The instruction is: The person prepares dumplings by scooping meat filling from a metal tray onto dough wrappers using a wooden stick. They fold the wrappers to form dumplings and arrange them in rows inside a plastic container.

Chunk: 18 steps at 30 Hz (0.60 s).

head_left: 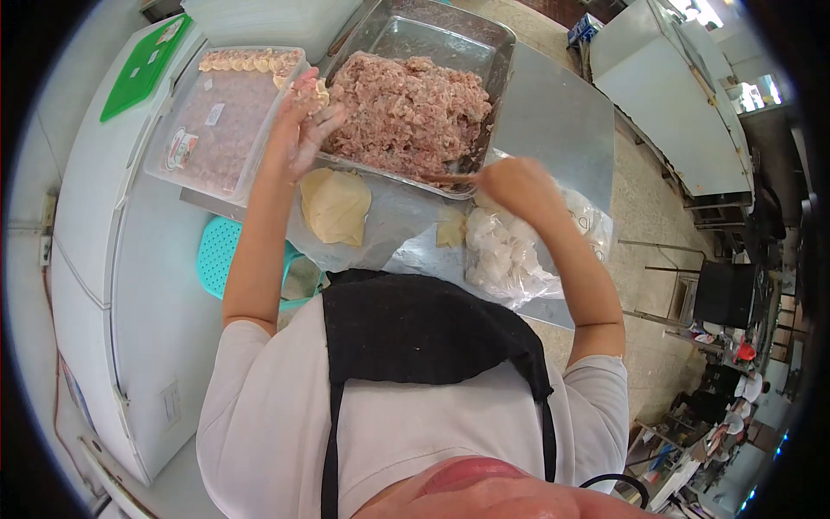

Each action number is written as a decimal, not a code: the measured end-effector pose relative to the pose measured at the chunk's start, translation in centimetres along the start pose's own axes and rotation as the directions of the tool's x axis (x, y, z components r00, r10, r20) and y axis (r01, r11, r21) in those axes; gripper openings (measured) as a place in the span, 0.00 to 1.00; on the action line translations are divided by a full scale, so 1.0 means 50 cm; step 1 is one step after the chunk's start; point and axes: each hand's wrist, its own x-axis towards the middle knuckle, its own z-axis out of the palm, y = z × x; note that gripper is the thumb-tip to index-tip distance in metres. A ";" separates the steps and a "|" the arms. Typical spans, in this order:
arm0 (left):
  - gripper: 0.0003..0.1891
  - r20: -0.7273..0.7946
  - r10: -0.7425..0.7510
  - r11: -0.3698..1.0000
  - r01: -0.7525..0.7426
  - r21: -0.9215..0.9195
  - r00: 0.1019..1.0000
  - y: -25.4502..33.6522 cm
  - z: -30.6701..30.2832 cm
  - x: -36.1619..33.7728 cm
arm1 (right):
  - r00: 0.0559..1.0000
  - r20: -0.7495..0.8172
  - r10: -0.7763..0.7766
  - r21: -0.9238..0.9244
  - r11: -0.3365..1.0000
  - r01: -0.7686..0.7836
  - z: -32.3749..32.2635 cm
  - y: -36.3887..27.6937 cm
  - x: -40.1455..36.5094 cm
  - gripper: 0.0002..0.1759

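A metal tray [504,65] holds a large mound of ground meat [411,108]. My right hand [514,186], blurred, grips a brown stick-like utensil [450,178] at the tray's near edge. To the left of the meat my left hand [304,125] is raised, fingers partly curled round a small pale wrapper piece [321,92]. Beside it lies a plastic container [216,130] with a row of filled pieces [251,60] along its far side. Stacked round wrappers [335,206] rest nearer me, and a small dough piece [450,227] lies to their right.
A clear plastic bag [510,251] with pale contents sits at the right of the metal table [553,112]. A turquoise basket [218,257] is at the lower left. A green board [145,67] lies on a white appliance. A black chair [726,292] stands at the right.
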 end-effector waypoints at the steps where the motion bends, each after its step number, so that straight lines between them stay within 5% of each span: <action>1: 0.29 0.049 -0.007 0.931 -0.011 0.365 0.999 0.019 0.001 -0.014 | 0.999 -0.021 -0.043 0.045 0.998 0.044 0.039 0.001 -0.004 0.22; 2: 0.33 0.090 -0.033 0.733 -0.037 0.679 0.995 0.027 0.004 -0.027 | 0.998 -0.020 -0.051 0.046 0.998 0.052 0.057 0.004 -0.002 0.22; 3: 0.33 0.084 -0.024 0.733 -0.040 0.679 0.996 0.024 0.010 -0.038 | 0.999 -0.016 -0.030 0.296 0.955 0.033 0.067 0.006 0.001 0.22; 5: 0.41 0.168 -0.053 0.398 -0.134 0.907 0.984 0.011 0.024 -0.053 | 0.995 0.084 -0.049 0.692 0.721 -0.023 0.068 0.015 0.006 0.22; 6: 0.41 0.163 -0.040 0.396 -0.134 0.909 0.986 0.001 0.019 -0.052 | 0.995 0.081 -0.063 0.691 0.722 -0.011 0.061 0.017 0.008 0.22; 8: 0.45 0.565 0.019 -0.014 -0.565 0.825 0.825 -0.029 0.005 -0.043 | 0.999 0.050 0.016 0.791 0.610 -0.049 0.040 0.018 0.008 0.18; 9: 0.36 0.511 0.012 0.150 -0.507 0.849 0.859 -0.040 0.044 -0.065 | 0.999 0.047 0.009 0.791 0.611 -0.043 0.020 0.013 0.005 0.18; 11: 0.29 0.537 -0.113 0.157 -0.519 0.841 0.836 -0.052 0.070 -0.056 | 0.953 -0.302 -0.023 0.716 0.655 0.243 -0.015 -0.003 0.000 0.16; 13: 0.23 0.551 -0.240 0.165 -0.526 0.835 0.799 -0.052 0.082 -0.052 | 0.933 -0.349 -0.090 0.663 0.680 0.313 0.021 -0.001 0.012 0.15; 15: 0.18 0.422 -0.311 -0.084 -0.467 0.880 0.852 -0.047 0.091 -0.050 | 0.906 -0.392 -0.157 0.606 0.697 0.383 0.026 0.023 0.029 0.14; 18: 0.26 0.338 -0.215 -0.078 -0.361 0.929 0.916 -0.031 0.049 -0.048 | 0.947 -0.262 -0.184 0.589 0.747 0.308 0.005 0.081 0.062 0.15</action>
